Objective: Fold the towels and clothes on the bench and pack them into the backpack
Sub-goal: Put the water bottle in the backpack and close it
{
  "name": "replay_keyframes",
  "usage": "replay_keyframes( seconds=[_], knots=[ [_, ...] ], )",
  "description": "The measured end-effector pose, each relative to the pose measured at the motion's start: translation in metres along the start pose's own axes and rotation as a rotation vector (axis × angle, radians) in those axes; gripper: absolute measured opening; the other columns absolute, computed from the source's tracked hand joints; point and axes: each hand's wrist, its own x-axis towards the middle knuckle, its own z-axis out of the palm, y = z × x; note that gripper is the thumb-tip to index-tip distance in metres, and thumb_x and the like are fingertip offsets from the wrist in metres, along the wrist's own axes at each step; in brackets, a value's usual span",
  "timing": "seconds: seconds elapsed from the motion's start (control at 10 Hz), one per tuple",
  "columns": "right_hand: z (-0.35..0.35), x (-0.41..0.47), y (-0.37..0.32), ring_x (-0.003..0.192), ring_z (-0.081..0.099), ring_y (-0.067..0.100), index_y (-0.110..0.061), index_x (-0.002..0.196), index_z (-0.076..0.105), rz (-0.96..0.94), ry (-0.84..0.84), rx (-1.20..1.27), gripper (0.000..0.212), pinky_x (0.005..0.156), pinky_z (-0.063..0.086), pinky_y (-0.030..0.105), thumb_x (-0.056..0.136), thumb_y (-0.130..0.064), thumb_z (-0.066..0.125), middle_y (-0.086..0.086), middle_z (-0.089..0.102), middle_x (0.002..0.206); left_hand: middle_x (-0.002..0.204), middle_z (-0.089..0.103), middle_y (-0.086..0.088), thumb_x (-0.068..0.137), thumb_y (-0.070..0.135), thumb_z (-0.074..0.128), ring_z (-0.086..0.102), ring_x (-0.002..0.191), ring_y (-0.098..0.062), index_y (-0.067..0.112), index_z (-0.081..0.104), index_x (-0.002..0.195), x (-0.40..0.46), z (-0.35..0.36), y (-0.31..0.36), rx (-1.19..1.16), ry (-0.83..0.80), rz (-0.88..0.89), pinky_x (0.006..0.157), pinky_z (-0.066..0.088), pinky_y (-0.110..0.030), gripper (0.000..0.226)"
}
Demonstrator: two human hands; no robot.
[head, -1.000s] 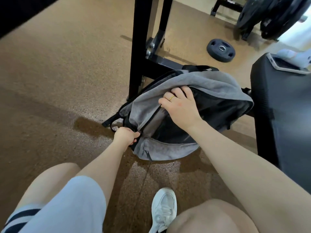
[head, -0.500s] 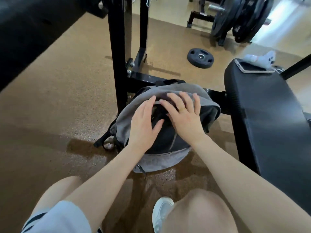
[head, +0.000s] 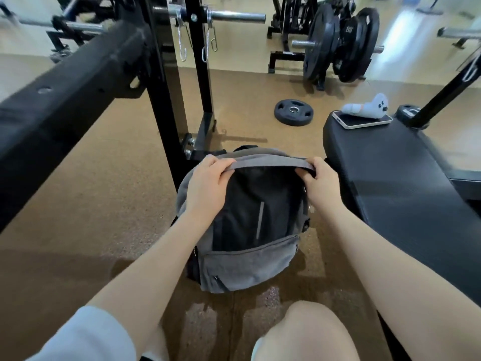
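A person's left hand (head: 208,183) and right hand (head: 318,182) are gripping the grey backpack (head: 250,267) on the floor, closed; packing looks finished.

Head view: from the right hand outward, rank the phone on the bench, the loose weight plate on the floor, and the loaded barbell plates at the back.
From the right hand, gripping the backpack rim:
1. Phone, on the bench's far end, just beyond the hand.
2. Loose weight plate, on the floor, beyond and slightly left.
3. Loaded barbell plates, at the back of the room.
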Motion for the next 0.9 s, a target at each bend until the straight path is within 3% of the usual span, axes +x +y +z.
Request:
replay_keyframes(
  seconds=[0.2, 0.3, 0.4, 0.6, 0.7, 0.8, 0.9],
  knots=[
    [-0.015, 0.038, -0.022, 0.081, 0.048, 0.014, -0.012, 0.096, 0.056, -0.143, 0.158, 0.096, 0.008, 0.067, 0.029, 0.020, 0.091, -0.018, 0.056, -0.001, 0.055, 0.087, 0.097, 0.049, -0.001, 0.093, 0.009, 0.050, 0.049, 0.093, -0.013, 0.011, 0.063, 0.112, 0.064, -0.011, 0.017, -0.047, 0.102, -0.034, 0.084, 0.035, -0.019, 0.023],
    [-0.001, 0.051, -0.001, 0.086, 0.050, 0.018, -0.010, 0.102, 0.056, -0.049, 0.095, 0.063, 0.016, 0.073, 0.032, 0.025, 0.091, -0.021, 0.057, 0.002, 0.056, 0.092, 0.112, 0.054, -0.009, 0.094, 0.012, 0.048, 0.053, 0.101, -0.023, 0.014, 0.059, 0.119, 0.078, 0.011, 0.003, 0.049, -0.039, -0.103, 0.087, 0.039, -0.025, 0.027],
    [0.022, 0.053, 0.033, 0.090, 0.054, 0.024, -0.012, 0.108, 0.055, 0.134, -0.100, -0.057, 0.018, 0.074, 0.038, 0.030, 0.093, -0.021, 0.054, 0.008, 0.061, 0.104, 0.123, 0.051, -0.013, 0.097, 0.017, 0.043, 0.053, 0.109, -0.033, 0.017, 0.054, 0.127, 0.072, 0.041, -0.021, 0.225, -0.304, -0.196, 0.091, 0.044, -0.038, 0.032],
    [0.017, 0.058, 0.046, 0.110, 0.052, 0.026, -0.014, 0.125, 0.046, 0.180, -0.115, -0.132, 0.041, 0.087, 0.041, 0.034, 0.089, -0.026, 0.061, 0.007, 0.053, 0.125, 0.139, 0.042, -0.009, 0.096, 0.024, 0.046, 0.043, 0.124, -0.028, 0.015, 0.035, 0.141, 0.073, 0.058, -0.022, 0.230, -0.268, -0.200, 0.098, 0.040, -0.040, 0.047],
    [-0.004, 0.043, 0.031, 0.117, 0.048, 0.027, -0.011, 0.130, 0.043, 0.107, -0.188, -0.270, 0.057, 0.092, 0.041, 0.036, 0.084, -0.033, 0.067, 0.010, 0.049, 0.127, 0.144, 0.036, -0.008, 0.091, 0.032, 0.053, 0.033, 0.132, -0.025, 0.014, 0.029, 0.143, 0.070, 0.048, -0.010, 0.305, -0.412, -0.169, 0.105, 0.036, -0.039, 0.060],
    [-0.037, 0.023, 0.001, 0.120, 0.043, 0.031, -0.007, 0.133, 0.040, 0.050, -0.294, -0.462, 0.061, 0.098, 0.037, 0.038, 0.086, -0.038, 0.062, 0.014, 0.048, 0.129, 0.147, 0.031, -0.011, 0.091, 0.033, 0.053, 0.026, 0.136, -0.027, 0.011, 0.026, 0.143, 0.064, 0.024, 0.024, 0.288, -0.486, -0.184, 0.110, 0.029, -0.039, 0.063],
    [-0.079, 0.008, -0.050, 0.121, 0.043, 0.030, -0.007, 0.132, 0.043, 0.021, -0.329, -0.509, 0.055, 0.100, 0.036, 0.037, 0.088, -0.037, 0.059, 0.013, 0.051, 0.129, 0.149, 0.030, -0.011, 0.091, 0.027, 0.055, 0.028, 0.137, -0.026, 0.008, 0.021, 0.146, 0.069, -0.016, 0.074, 0.180, -0.459, -0.221, 0.111, 0.027, -0.036, 0.067]
  ],
)
